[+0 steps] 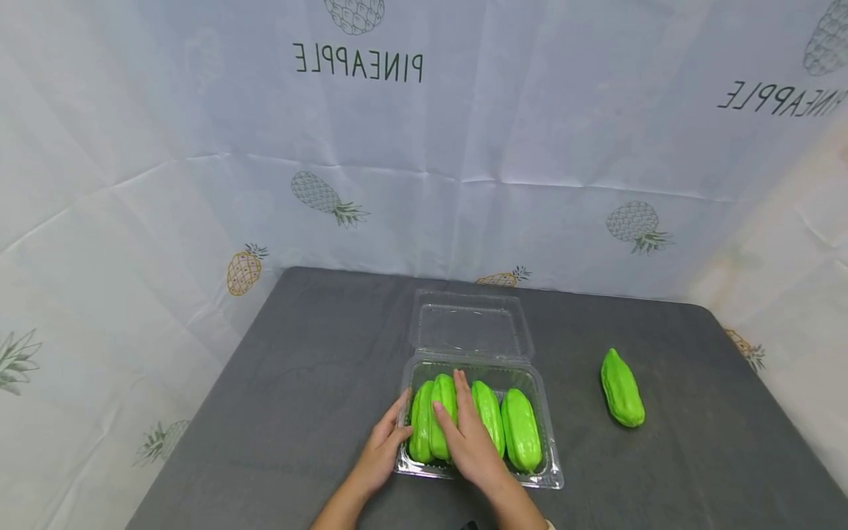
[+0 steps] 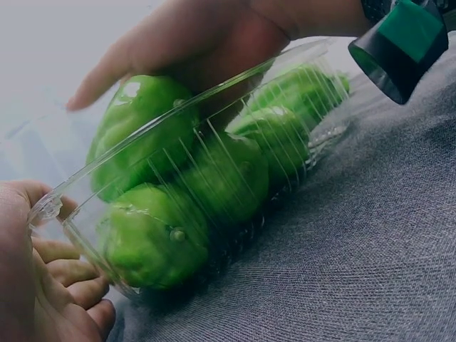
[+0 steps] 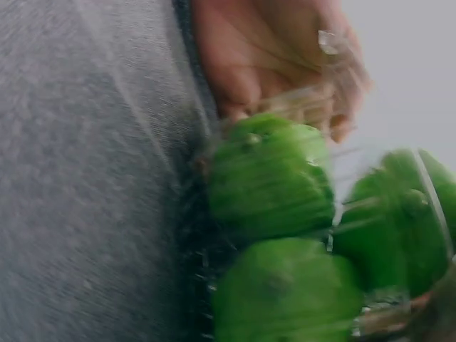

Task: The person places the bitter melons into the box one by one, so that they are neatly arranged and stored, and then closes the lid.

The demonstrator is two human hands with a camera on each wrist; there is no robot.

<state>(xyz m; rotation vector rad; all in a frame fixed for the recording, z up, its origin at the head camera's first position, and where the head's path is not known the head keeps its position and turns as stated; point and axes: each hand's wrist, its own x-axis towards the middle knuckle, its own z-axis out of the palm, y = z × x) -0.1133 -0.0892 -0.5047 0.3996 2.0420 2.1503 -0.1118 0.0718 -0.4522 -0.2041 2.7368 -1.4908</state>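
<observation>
A clear plastic clamshell container (image 1: 553, 471) holds several glossy green, ridged, elongated fruits (image 1: 521, 430). My left hand (image 1: 380, 450) grips its left side, thumb over the rim and fingers along the outside wall. From above, my right hand (image 1: 475, 447) reaches into the container with fingers straight, resting on the fruits near the middle and partly hiding them. In the left wrist view, one fruit (image 2: 142, 135) sits higher than the others, right under the right hand (image 2: 206, 43). The left hand (image 3: 274, 53) shows behind the container wall in the blurred right wrist view.
The container's clear lid (image 1: 472, 327) lies folded back on the far side. A single green fruit (image 1: 623, 389) lies on the dark grey table (image 1: 318, 353) to the right. White cloth (image 1: 430, 132) printed with pineapples hangs behind and beside the table.
</observation>
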